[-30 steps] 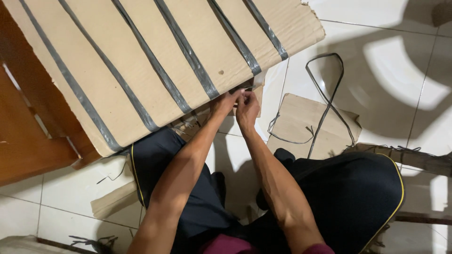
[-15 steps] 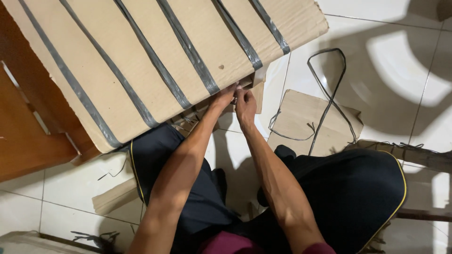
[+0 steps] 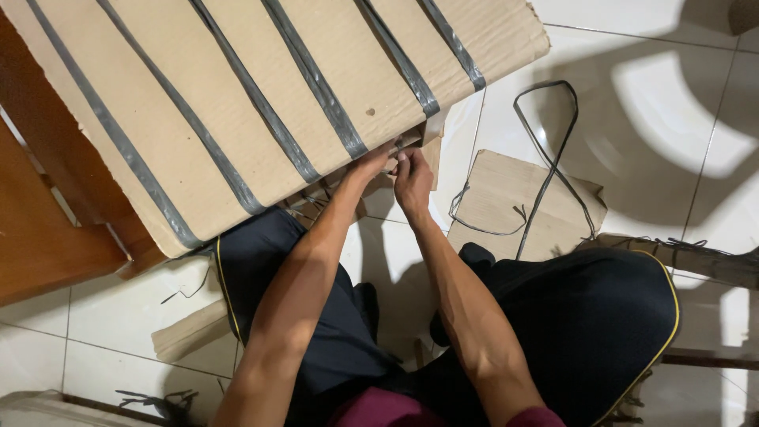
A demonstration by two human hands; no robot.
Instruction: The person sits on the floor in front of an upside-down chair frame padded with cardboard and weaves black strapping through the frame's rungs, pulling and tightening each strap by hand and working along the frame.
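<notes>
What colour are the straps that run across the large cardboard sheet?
Dark grey flat plastic straps on the large light brown cardboard sheet; the head view shows them best.

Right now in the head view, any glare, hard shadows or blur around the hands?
Head view: sharp overall, no obvious motion blur on the left hand or right hand. Glossy white floor tiles carry bright glare patches and hard-edged dark shadows at the upper right. The strapped cardboard sheet is evenly lit; its lower edge shades the fingertips, so the grip there is hard to read.
</notes>
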